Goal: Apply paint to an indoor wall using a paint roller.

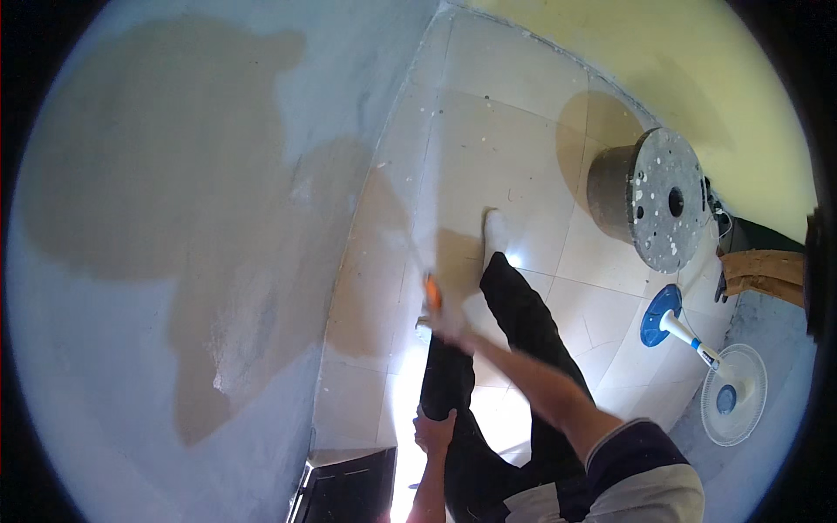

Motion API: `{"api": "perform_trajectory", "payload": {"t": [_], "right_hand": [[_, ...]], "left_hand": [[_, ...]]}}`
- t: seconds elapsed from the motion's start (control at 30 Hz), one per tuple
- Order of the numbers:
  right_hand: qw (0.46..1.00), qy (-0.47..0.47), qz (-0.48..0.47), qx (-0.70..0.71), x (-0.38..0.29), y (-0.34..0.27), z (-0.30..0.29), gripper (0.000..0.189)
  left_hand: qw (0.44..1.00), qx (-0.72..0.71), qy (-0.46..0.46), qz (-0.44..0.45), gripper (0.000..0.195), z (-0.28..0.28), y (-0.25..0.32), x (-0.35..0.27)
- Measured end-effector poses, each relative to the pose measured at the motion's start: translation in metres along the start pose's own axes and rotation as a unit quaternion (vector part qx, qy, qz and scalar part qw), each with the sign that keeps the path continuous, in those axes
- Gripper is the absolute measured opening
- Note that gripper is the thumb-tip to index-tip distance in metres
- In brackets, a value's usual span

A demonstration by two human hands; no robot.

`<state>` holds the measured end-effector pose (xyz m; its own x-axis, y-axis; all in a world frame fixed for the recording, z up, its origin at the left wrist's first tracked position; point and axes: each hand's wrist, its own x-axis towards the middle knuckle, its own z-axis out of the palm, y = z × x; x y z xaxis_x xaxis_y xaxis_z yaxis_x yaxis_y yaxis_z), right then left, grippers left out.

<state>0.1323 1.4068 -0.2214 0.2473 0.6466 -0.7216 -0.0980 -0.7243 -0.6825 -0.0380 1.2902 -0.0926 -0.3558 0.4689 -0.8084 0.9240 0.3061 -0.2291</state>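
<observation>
My right hand (451,325), blurred by motion, holds the orange handle of a tool (432,292). The tool's long, thin end is smeared and points up towards the foot of the grey-blue wall (261,274); its kind cannot be told. The hand is above the tiled floor, over my left foot. My left hand (435,431) is wrapped around my left trouser leg (451,379) near the knee. A rough, paler patch shows low on the wall, within my shadow.
A grey, paint-spotted cable spool (670,199) stands at the right by the yellow wall (706,78). Near it are a white and blue pedestal fan (686,337) and a curved wooden piece (762,274). A dark panel (350,487) stands at the lower left. Small specks dot the floor tiles (497,150).
</observation>
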Motion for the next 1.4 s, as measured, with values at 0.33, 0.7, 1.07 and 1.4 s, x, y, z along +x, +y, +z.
{"api": "perform_trajectory", "payload": {"t": [0.33,0.7,1.07,1.4], "right_hand": [[0.965,0.109,-0.117,0.209,0.045,0.043,-0.053,0.059],[0.956,0.202,-0.195,-0.085,0.066,-0.076,-0.044,0.064],[0.998,0.041,-0.040,-0.030,-0.120,0.038,0.059,0.025],[0.932,0.255,-0.241,-0.088,0.169,-0.152,-0.121,0.063]], "left_hand": [[0.997,-0.032,-0.044,0.054,0.086,0.025,0.060,-0.038],[0.999,-0.007,-0.033,-0.012,0.088,0.039,0.022,-0.025],[0.996,0.012,-0.085,-0.020,0.088,0.045,0.011,-0.016],[0.999,-0.009,-0.031,-0.034,0.087,0.028,0.014,-0.027]]}}
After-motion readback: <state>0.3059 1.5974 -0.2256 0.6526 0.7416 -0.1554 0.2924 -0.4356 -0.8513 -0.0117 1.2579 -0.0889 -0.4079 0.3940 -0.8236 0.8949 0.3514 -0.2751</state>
